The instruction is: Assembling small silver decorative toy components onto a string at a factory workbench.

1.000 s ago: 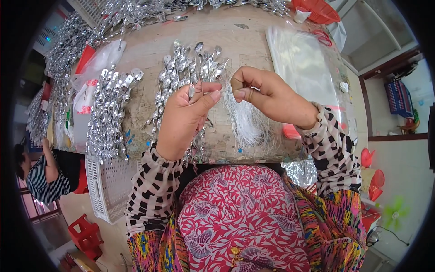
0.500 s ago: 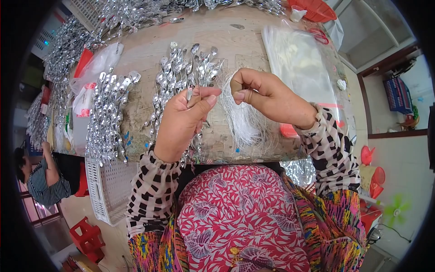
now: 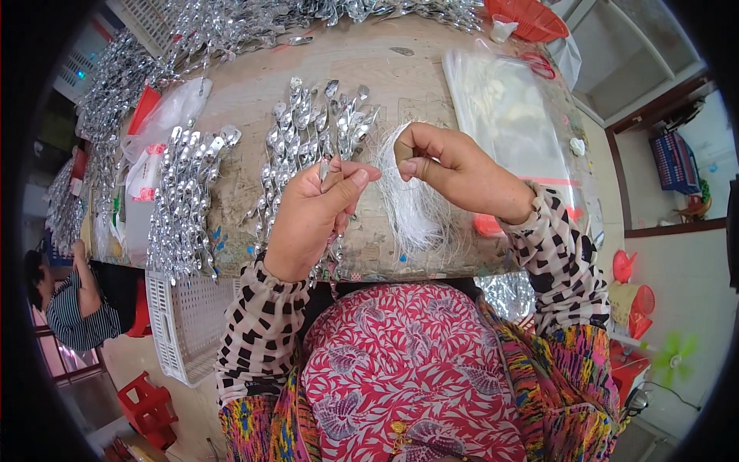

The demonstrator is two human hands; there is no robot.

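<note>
So the left grip (image 3: pixel 312 212) has the thumb and forefinger closed in, pinching a small shiny silver piece (image 3: pixel 325 165) between them, with the forefinger pointing toward the other hand. The right grip (image 3: pixel 462 171) is just across from it, thumb and forefinger curled round so the tips press together. Can't tell if there's a thread in that pinch; anything that thin gets lost here. The two hands are near each other but not touching.

Right below the right grip and between the hands there's a loose bundle of white thread (image 3: pixel 416 215), kinda frayed out at the near end. Just past the left grip is a bunch of silver strands (image 3: pixel 296 127), all shiny leaf-shaped bits, with some showing below that hand too. Further left of the left grip lies a second silver bunch (image 3: pixel 183 204), and beyond that one a crumpled clear bag (image 3: pixel 188 108).

Beyond the right grip and off to its right sits a flat stack of clear plastic sleeves (image 3: pixel 504 108), and something red (image 3: pixel 486 225) lies under the right wrist. All of it's on a worn, stained bench (image 3: pixel 369 58). Way past both hands, along the far edge, there's a big silver heap (image 3: pixel 246 27) plus a red basket (image 3: pixel 535 19). Well left of the left grip and lower down: a white crate (image 3: pixel 185 327), a red stool (image 3: pixel 146 408) and another person in a striped top (image 3: pixel 83 308).
</note>
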